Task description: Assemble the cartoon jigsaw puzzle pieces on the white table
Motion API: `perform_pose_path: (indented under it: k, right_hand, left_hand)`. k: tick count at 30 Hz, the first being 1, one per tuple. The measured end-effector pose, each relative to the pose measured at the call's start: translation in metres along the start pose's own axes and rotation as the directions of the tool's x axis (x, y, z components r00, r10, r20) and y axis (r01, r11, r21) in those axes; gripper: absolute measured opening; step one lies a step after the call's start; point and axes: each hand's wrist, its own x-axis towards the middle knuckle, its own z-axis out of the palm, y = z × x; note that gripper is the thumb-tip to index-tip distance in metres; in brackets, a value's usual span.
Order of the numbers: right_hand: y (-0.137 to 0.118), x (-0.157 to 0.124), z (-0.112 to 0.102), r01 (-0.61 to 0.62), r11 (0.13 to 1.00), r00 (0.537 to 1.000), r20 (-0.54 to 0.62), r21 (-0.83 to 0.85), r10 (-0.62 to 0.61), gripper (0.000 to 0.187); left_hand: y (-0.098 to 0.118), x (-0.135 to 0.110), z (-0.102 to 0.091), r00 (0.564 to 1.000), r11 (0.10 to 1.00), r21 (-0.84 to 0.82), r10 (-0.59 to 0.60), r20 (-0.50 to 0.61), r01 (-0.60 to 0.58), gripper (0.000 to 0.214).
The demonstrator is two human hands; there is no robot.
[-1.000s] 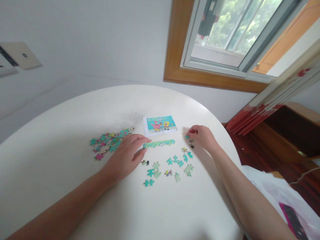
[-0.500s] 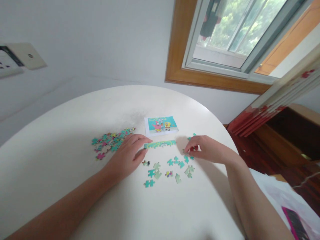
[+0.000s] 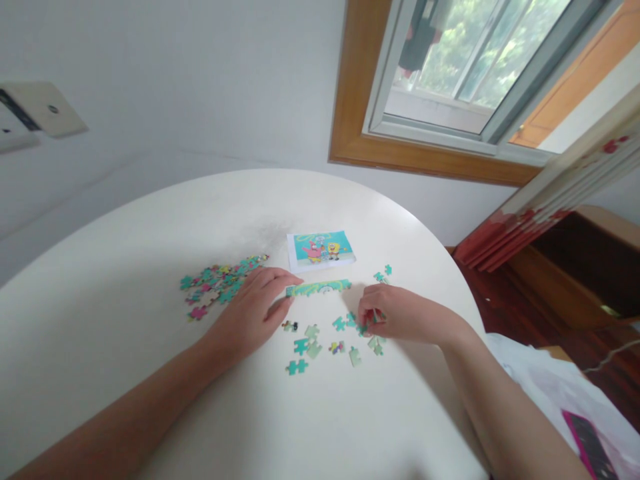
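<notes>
My left hand [image 3: 255, 312] lies flat on the round white table [image 3: 150, 227], fingers stretched out, its fingertips touching the left end of a joined strip of puzzle pieces [image 3: 320, 288]. My right hand [image 3: 395, 313] is curled over loose teal pieces [image 3: 345, 323] just right of the strip, its fingers pinched on a puzzle piece. More loose pieces [image 3: 310, 347] lie between the two hands. A reference picture card [image 3: 320, 249] sits beyond the strip.
A heap of mixed puzzle pieces [image 3: 215, 285] lies left of my left hand. Two pieces [image 3: 383, 273] rest right of the card. A wood-framed window [image 3: 450, 87] is behind the table; dark wooden furniture [image 3: 560, 267] stands at the right.
My right hand has moved from beside the card down and left to the loose teal pieces, leaving two pieces behind. My left hand has stayed in place.
</notes>
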Motion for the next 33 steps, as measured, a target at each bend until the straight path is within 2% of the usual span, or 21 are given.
perform_pose_path:
  k: [3, 8, 11, 22, 27, 33]
  right_hand:
    - [0.002, 0.0, 0.0, 0.009, 1.0, 1.0, 0.005, 0.018, -0.009, 0.009]
    - [0.0, -0.001, -0.001, -0.043, 0.999, 0.998, -0.04, -0.014, 0.042, 0.014]
    - [-0.001, -0.001, -0.002, -0.014, 0.999, 0.999, -0.046, -0.035, 0.013, 0.014]
    - [0.018, 0.011, 0.001, -0.078, 0.996, 0.976, -0.207, -0.045, 0.067, 0.037]
    - [0.015, 0.009, -0.006, -0.151, 0.988, 0.96, -0.243, -0.024, 0.141, 0.031]
    - [0.014, 0.01, -0.005, -0.174, 0.983, 0.962, -0.222, -0.054, 0.158, 0.02]
  left_hand:
    - [-0.001, -0.001, 0.0, 1.0, 1.0, -0.001, 0.001, -0.006, -0.001, 0.024]
    - [-0.001, -0.001, 0.0, 1.0, 1.0, -0.01, -0.002, 0.004, 0.002, 0.026]
    - [-0.001, -0.001, 0.001, 1.0, 1.0, -0.009, 0.006, 0.005, -0.006, 0.025]
    - [-0.001, -0.001, 0.001, 1.0, 1.0, -0.002, -0.025, 0.014, 0.025, 0.026]
    - [0.0, -0.001, 0.0, 1.0, 1.0, -0.006, -0.014, 0.016, 0.014, 0.026]
    - [0.001, 0.0, -0.001, 1.0, 1.0, -0.016, -0.023, 0.012, 0.023, 0.026]
